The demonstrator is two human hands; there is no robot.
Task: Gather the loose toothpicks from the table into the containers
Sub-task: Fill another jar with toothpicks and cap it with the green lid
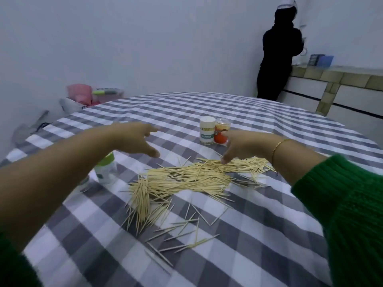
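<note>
Wooden slivers are all the right hand [244, 147] meets for now: its fingers hang loose and downward, fingertips [224, 161] just touching the far right end of the toothpicks [186, 179], holding nothing. The left hand [135, 139] hovers spread wide above the cloth on the far left side of the heap, thumb out, also holding nothing. The toothpicks lie in a thick drift across the middle of the checked tablecloth [269, 224], with strays fanned out nearer the camera. They look very light, stiff and thin, likely to roll and slide on the cloth and to snap if squeezed crosswise; their points could prick. A sound way would be to sweep them together from both ends with flat fingers until they lie parallel, then pinch a bundle round its middle. Beyond the heap stand a white labelled container [207, 131] and an orange container [221, 131], touching; a green-capped container [106, 168] stands near the left forearm.
</note>
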